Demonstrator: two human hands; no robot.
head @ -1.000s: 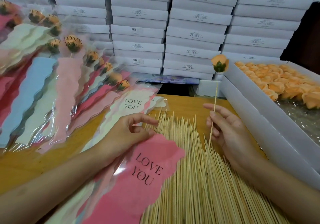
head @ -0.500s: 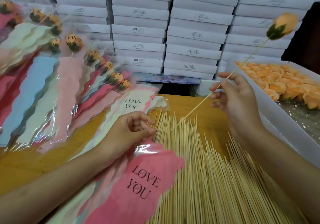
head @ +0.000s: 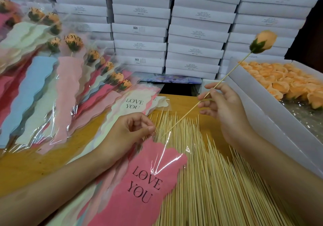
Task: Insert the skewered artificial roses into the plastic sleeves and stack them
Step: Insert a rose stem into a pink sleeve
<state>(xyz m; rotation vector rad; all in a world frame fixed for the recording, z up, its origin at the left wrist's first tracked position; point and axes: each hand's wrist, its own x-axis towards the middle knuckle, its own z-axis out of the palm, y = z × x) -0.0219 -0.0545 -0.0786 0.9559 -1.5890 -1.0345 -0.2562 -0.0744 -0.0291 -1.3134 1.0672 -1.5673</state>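
Here, in the head view, the right hand (head: 225, 110) pinches a thin bamboo skewer (head: 232, 70) between thumb and fingertips, about midway along its length. A peach-orange fabric rose with a green base (head: 264, 41) sits on the skewer's upper end. The skewer's long axis runs diagonally: the rose is up and to the right, in front of the stacked white cardboard boxes (head: 192, 33), and the bare pointed end aims down and to the left. That tip hangs just beside the left hand (head: 127, 131), over the mouth of the pink plastic sleeve printed LOVE YOU (head: 145, 182).

The left hand has its fingers curled, thumb and forefinger pinching the sleeve's clear top edge. The sleeve lies flat with its long axis running from the hand toward the near edge, on top of other pastel sleeves and partly over a spread of loose bamboo skewers (head: 209, 182) on the wooden table (head: 35, 164).

To the left, a fanned pile of finished sleeved roses (head: 70, 79) lies with the blooms pointing away. To the right, an open white tray box (head: 262, 113) holds loose peach rose heads (head: 286, 82).
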